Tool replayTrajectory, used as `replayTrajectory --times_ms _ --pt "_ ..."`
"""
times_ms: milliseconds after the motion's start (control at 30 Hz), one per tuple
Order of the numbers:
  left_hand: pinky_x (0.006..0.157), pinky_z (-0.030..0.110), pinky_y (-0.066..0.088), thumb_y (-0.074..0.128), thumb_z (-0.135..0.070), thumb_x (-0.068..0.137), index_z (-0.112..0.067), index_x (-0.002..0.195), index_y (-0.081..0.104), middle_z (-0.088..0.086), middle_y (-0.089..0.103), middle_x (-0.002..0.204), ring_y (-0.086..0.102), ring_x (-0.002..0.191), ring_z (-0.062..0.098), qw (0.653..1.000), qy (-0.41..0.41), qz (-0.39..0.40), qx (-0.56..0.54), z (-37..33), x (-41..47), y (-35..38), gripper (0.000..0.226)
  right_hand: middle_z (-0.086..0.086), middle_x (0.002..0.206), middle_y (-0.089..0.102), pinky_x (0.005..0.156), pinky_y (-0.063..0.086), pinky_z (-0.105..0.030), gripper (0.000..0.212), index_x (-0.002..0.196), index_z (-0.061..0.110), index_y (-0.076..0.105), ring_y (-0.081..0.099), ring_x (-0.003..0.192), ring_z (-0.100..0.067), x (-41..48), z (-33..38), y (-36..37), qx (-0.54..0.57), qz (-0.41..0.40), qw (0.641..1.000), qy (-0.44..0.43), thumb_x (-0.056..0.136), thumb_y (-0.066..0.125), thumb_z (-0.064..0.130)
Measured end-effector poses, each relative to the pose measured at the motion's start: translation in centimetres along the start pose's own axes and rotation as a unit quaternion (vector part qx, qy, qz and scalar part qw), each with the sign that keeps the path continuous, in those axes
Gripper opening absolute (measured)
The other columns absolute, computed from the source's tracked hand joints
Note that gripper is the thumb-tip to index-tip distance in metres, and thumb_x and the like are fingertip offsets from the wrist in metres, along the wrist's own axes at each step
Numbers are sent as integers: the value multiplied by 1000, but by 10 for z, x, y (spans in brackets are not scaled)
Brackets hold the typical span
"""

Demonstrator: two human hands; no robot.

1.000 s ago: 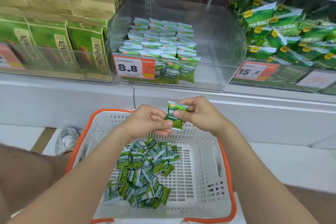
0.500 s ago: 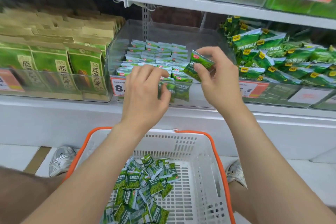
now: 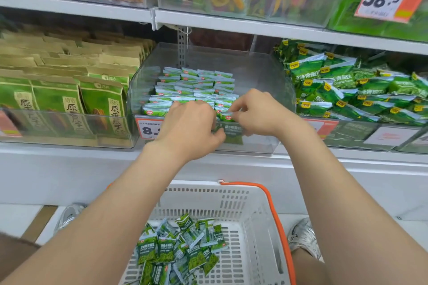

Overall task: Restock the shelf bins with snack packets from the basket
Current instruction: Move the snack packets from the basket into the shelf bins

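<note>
A clear shelf bin (image 3: 259, 71) in the middle holds neat rows of small green snack packets (image 3: 194, 87). My right hand (image 3: 257, 113) pinches one green packet (image 3: 228, 116) at the front right of those rows, just inside the bin's front wall. My left hand (image 3: 190, 129) reaches over the front wall beside it, fingers curled down onto the front row; what they hold is hidden. Below, a white basket (image 3: 250, 215) with an orange rim holds a loose heap of the same green packets (image 3: 180, 247).
Left of the bin stand tan and green paper bags (image 3: 58, 90). Larger green pea bags (image 3: 347, 85) fill the bin on the right. Price tags hang on the bin fronts, and an upper shelf (image 3: 231, 22) overhangs. My shoes (image 3: 303, 236) flank the basket on the floor.
Both hands rose from above the basket to the shelf bin. My right hand carried the packet into the front of the rows; my left hand came in beside it.
</note>
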State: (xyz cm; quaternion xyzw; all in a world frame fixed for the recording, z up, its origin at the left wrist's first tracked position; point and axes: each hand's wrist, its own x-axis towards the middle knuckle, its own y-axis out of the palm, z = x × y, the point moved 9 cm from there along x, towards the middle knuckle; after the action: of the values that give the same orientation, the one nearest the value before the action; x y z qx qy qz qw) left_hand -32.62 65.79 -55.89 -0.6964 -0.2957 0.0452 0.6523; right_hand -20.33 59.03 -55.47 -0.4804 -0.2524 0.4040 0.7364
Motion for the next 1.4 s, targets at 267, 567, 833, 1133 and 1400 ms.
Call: replayTrajectory --times_ms 267,567,833,1133,1400 --pt "81 41 32 58 -65 83 -24 77 66 -5 61 73 58 81 26 998 -23 3 60 3 6 -5 43 -16 119 68 76 66 -41 51 131 5 63 78 67 -20 7 -22 -1 73 36 991 109 84 75 21" --pt "97 48 38 61 -71 76 -22 121 44 -1 49 120 50 115 29 995 1 13 101 6 0 10 68 -19 89 59 91 60 -58 11 94 -1 54 76 79 -34 8 -22 4 191 110 967 127 85 54 4" --pt "105 47 38 50 -70 81 -21 133 56 -1 64 130 60 121 29 995 7 57 85 13 5 16 71 -15 85 75 84 64 -49 24 104 -2 63 78 69 -27 16 -27 18 118 97 978 141 90 66 17" --pt "65 42 43 62 -9 81 -9 90 62 5 58 85 55 80 30 939 101 -306 -125 -2 -60 -20 9 9 55 49 52 46 -37 15 83 18 69 53 51 -25 -66 46 -5 101 -371 896 -220 83 54 19" --pt "60 37 52 47 -38 89 -29 84 55 -7 65 76 66 75 26 983 46 140 -111 15 -113 165 13 -6 65 64 58 52 -39 31 78 18 66 62 67 -35 -85 -20 167 -59 -39 991 -110 81 41 37"
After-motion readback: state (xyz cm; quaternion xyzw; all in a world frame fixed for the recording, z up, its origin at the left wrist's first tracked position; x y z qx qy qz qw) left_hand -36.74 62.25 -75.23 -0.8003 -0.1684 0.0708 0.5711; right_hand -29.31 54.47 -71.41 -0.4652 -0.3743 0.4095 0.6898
